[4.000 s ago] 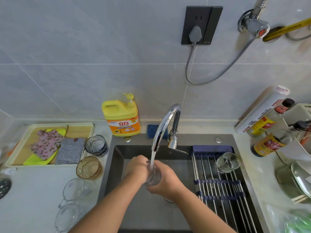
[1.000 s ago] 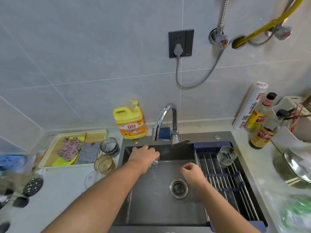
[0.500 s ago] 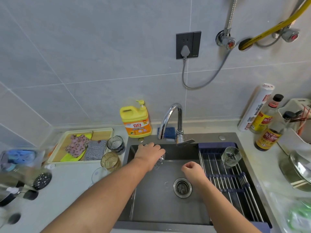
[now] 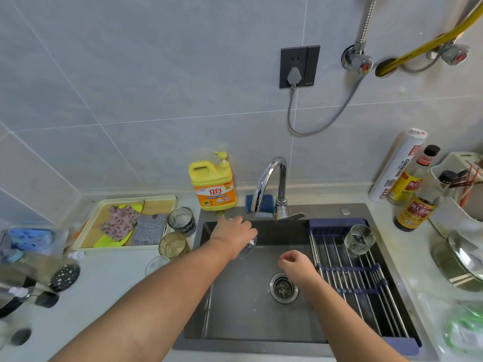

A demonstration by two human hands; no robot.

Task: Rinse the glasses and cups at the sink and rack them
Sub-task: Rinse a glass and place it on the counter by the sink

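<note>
My left hand (image 4: pixel 234 235) grips a small clear glass (image 4: pixel 247 248) over the back left of the dark sink (image 4: pixel 235 317), with only the glass's lower part showing under my fingers. My right hand (image 4: pixel 296 266) hovers loosely curled and empty above the drain (image 4: pixel 283 287). No water runs from the chrome tap (image 4: pixel 271 184). One clear ribbed glass (image 4: pixel 358 240) lies on the roll-up rack (image 4: pixel 366 291) across the sink's right side. A grey-blue glass (image 4: pixel 181 220), an amber glass (image 4: pixel 173 246) and a clear glass (image 4: pixel 156 265) wait on the left counter.
A yellow detergent jug (image 4: pixel 213 185) stands behind the sink, with a blue sponge (image 4: pixel 258 202) beside the tap. A tray of cloths (image 4: pixel 125 222) sits at the left. Sauce bottles (image 4: pixel 415 205), a foil roll (image 4: pixel 397 165) and a metal pot lid (image 4: pixel 462 259) crowd the right counter.
The water has stopped since four seconds ago, and my right hand has let go of the glass. My left hand has carried the glass to the sink's back left.
</note>
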